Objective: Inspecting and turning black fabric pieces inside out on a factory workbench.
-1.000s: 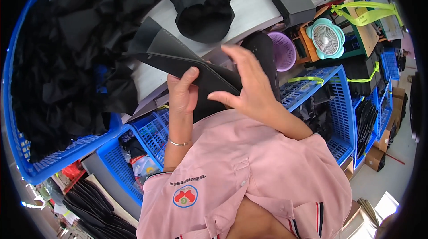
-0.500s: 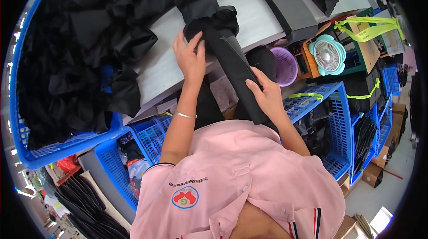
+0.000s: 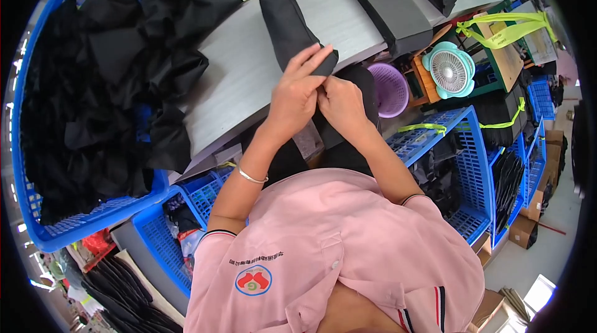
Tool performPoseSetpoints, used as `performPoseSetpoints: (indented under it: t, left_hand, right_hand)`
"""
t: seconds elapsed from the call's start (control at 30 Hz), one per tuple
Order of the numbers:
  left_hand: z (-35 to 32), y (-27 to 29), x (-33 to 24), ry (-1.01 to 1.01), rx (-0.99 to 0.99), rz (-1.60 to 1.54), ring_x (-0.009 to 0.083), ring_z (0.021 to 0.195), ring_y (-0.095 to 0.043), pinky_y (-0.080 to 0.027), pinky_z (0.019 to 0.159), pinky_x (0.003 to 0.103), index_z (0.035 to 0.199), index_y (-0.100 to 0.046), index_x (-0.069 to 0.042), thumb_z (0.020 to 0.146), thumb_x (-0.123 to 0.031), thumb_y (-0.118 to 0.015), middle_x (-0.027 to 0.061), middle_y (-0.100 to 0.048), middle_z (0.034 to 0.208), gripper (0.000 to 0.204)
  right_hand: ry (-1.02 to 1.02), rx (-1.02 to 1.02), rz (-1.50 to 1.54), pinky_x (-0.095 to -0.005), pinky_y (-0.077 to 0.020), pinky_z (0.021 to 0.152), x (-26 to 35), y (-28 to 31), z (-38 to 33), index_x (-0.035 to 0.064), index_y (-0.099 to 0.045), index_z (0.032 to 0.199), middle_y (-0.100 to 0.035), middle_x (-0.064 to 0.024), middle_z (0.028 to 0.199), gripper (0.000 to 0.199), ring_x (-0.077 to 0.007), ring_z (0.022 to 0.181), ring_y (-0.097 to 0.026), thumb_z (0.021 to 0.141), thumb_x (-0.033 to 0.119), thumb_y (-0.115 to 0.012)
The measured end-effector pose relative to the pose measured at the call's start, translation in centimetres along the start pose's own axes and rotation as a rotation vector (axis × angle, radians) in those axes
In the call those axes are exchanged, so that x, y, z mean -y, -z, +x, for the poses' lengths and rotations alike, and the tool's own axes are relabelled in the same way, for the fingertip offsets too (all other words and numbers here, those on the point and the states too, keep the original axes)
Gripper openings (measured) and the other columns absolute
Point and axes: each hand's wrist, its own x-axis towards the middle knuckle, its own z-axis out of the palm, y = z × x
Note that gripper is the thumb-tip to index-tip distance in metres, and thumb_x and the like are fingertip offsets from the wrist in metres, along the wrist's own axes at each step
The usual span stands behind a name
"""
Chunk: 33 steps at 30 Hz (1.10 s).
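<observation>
A long piece of black fabric (image 3: 280,22) stretches from the grey-white tabletop's far side to my hands at the near edge. My left hand (image 3: 295,97) holds its near end, with index and middle fingers extended over the cloth and the thumb below. Right beside it, my right hand (image 3: 343,104) is closed at the same end, its curled fingers touching the left thumb. How much cloth sits inside the right hand is hidden. A silvery bangle (image 3: 252,177) circles my left wrist.
On the left, a blue basket (image 3: 93,221) overflows with crumpled black fabric (image 3: 118,84). Flat black pieces (image 3: 392,13) lie on the tabletop (image 3: 230,72) at the right. Beyond its near edge are a purple basket (image 3: 388,90), a turquoise fan (image 3: 449,70) and blue crates (image 3: 469,177).
Both hands have come together at the fabric's near end; my right hand has moved up and left. The cloth that hung toward my lap now extends away across the table.
</observation>
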Motion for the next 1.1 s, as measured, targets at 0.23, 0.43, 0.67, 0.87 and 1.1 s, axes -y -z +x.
performPoseSetpoints:
  t: [0.23, 0.43, 0.67, 0.87, 1.1]
  left_hand:
    - [-1.0, 2.3, 1.1, 0.047, -0.101, 0.097, 0.0339, 0.132, -0.051, -0.048, 0.103, 0.039, 0.084, -0.068, 0.003, 0.072, 0.011, -0.055, 0.0074, -0.058, 0.143, 0.019]
    - [-2.8, -0.1, -1.2, -0.016, -0.006, 0.118, 0.0309, 0.130, -0.053, -0.055, 0.094, 0.036, 0.085, -0.074, -0.005, 0.074, 0.006, -0.061, 0.0018, -0.062, 0.137, 0.020]
    - [-3.6, 1.2, -2.4, -0.084, -0.109, -0.011, 0.0337, 0.120, -0.060, -0.054, 0.095, 0.040, 0.104, -0.075, -0.007, 0.067, 0.012, -0.060, 0.0122, -0.066, 0.129, 0.044]
    - [-6.6, -0.1, -3.6, 0.169, -0.324, 0.041, 0.0347, 0.131, -0.049, -0.043, 0.106, 0.041, 0.136, -0.055, -0.003, 0.074, 0.008, -0.062, 0.0183, -0.048, 0.146, 0.063]
    - [-3.2, -2.2, -2.4, 0.298, -0.420, 0.085, 0.0386, 0.134, -0.036, -0.034, 0.109, 0.047, 0.146, -0.045, -0.008, 0.076, -0.002, -0.071, 0.0183, -0.035, 0.153, 0.075]
  right_hand:
    - [-0.149, 0.340, 0.272, -0.0420, -0.0509, 0.065, 1.6, 2.4, 0.0, 0.0025, -0.060, 0.123, -0.066, -0.0243, 0.084, 0.035, -0.0343, 0.074, -0.069, 0.090, 0.012, -0.066]
    - [0.142, -0.003, 0.387, -0.0477, -0.0521, 0.084, -2.6, -2.9, 0.4, -0.0011, -0.063, 0.113, -0.067, -0.0236, 0.109, 0.035, -0.0445, 0.103, -0.064, 0.081, 0.012, -0.069]
    - [-0.459, 0.172, 1.115, -0.0316, -0.0529, 0.088, -0.6, -0.6, 0.3, -0.0032, -0.063, 0.117, -0.069, -0.0118, 0.111, 0.029, -0.0198, 0.102, -0.066, 0.089, 0.004, -0.060]
    - [-0.616, -0.121, 1.499, -0.0342, -0.0554, 0.084, -0.6, 0.0, 1.9, -0.0021, -0.065, 0.112, -0.069, -0.0101, 0.110, 0.021, -0.0202, 0.099, -0.068, 0.092, 0.002, -0.061]
    - [-0.617, -0.133, 1.512, -0.0346, -0.0573, 0.089, 1.4, 0.8, 1.5, -0.0002, -0.061, 0.122, -0.067, -0.0103, 0.116, 0.028, -0.0198, 0.104, -0.067, 0.094, 0.005, -0.061]
